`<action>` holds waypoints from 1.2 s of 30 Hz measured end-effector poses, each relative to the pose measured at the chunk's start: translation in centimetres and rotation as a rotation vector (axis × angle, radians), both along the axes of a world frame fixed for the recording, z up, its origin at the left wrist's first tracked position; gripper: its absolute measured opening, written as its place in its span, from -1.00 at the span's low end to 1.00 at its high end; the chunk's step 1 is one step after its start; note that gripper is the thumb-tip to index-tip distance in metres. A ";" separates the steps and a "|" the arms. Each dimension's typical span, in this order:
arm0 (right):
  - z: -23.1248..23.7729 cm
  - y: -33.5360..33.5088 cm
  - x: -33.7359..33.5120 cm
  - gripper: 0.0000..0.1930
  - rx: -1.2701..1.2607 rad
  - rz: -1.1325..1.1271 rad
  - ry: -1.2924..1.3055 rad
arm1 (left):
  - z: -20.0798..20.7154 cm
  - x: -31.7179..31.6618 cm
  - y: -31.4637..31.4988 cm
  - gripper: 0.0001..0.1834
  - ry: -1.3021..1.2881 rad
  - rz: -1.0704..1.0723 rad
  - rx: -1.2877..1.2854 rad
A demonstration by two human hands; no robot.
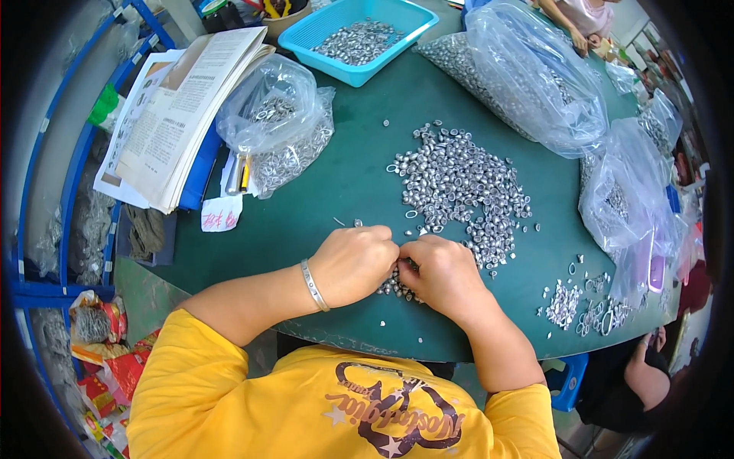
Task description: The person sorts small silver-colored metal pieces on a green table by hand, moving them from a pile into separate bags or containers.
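My left hand (354, 264), with a silver bracelet (313, 284) on its wrist, and my right hand (445, 277) meet near the front edge of the green table. Fingers of both are closed and pinched together; whatever they hold is too small or hidden to make out. Beneath them lies a small heap of silver metal pieces (391, 288), partly covered by my hands. Just beyond my right hand spreads a larger pile of small, rounded, hollow silver pieces (459, 180). A thin metal bit (339, 221) lies beyond my left hand.
At the right, small flat pieces (563, 306) and rings (592, 315) lie loose. Plastic bags of metal parts (527, 84) line the right side; another bag (283, 130) sits left, beside open papers (172, 115). A blue basket (302, 47) stands at the back. Other people are nearby.
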State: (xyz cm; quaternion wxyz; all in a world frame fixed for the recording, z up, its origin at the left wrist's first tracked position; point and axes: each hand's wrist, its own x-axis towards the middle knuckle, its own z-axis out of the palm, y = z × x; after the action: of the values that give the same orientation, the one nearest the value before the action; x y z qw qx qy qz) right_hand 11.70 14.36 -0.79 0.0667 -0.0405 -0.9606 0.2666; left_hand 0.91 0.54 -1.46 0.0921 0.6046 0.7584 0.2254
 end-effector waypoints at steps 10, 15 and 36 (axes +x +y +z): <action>0.4 2.9 0.5 -0.92 -0.526 -0.214 0.034 | 0.6 -2.2 0.5 -0.89 -0.935 0.138 -0.016; 0.3 0.7 0.5 -0.93 -0.042 0.043 0.014 | 1.1 -3.4 0.4 -0.92 -2.012 0.171 0.244; 0.5 0.8 0.6 -0.90 -0.073 -0.096 -0.039 | 1.2 -2.7 0.2 -0.91 -1.408 0.252 -0.043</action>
State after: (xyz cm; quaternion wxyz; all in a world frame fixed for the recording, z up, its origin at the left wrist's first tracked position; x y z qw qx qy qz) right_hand 12.34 15.16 -0.29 0.0594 -0.0941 -0.9483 0.2972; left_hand -1.83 0.75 -0.28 0.5447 0.2213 0.5874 0.5562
